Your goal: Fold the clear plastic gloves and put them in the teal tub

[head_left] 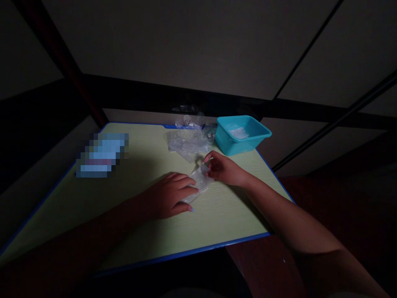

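Note:
A small clear plastic bag lies on the pale green table between my hands. My left hand rests flat on the bag's near end, fingers stretched out and pressing it down. My right hand pinches the bag's far upper edge with its fingertips. What is inside the bag, if anything, is too dim to make out.
A heap of clear plastic bags lies at the table's far edge. Right of it stands a teal plastic tub with something pale inside. A blurred-out object sits at the far left. The table has a blue rim; surroundings are dark.

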Demonstrator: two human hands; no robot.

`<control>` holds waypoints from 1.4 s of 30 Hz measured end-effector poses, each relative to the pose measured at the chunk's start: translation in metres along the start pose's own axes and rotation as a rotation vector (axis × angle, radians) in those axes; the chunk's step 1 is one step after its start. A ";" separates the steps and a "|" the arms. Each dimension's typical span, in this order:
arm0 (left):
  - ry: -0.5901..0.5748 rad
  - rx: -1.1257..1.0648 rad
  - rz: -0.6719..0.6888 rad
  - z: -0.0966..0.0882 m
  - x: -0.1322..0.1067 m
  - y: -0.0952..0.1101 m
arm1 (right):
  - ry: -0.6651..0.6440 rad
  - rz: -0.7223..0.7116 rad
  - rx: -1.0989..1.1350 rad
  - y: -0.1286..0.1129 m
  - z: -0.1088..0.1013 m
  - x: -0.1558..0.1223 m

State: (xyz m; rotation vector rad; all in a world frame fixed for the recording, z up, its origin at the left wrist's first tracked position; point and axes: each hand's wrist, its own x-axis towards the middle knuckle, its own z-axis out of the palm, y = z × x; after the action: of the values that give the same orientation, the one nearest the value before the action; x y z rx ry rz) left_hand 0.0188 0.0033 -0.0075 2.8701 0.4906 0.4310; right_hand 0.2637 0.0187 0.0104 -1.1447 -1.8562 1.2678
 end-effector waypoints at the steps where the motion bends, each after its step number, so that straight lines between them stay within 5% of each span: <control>1: -0.002 0.001 -0.003 0.000 0.000 0.000 | -0.006 -0.004 0.020 -0.001 0.000 0.000; 42: 0.009 0.038 0.003 -0.004 -0.002 0.002 | 0.022 -0.114 0.140 -0.014 0.017 -0.006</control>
State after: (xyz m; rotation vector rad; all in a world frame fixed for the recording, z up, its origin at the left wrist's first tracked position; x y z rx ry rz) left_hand 0.0166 0.0012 -0.0042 2.9065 0.5018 0.4398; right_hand 0.2480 0.0037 0.0173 -0.9609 -1.7605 1.2932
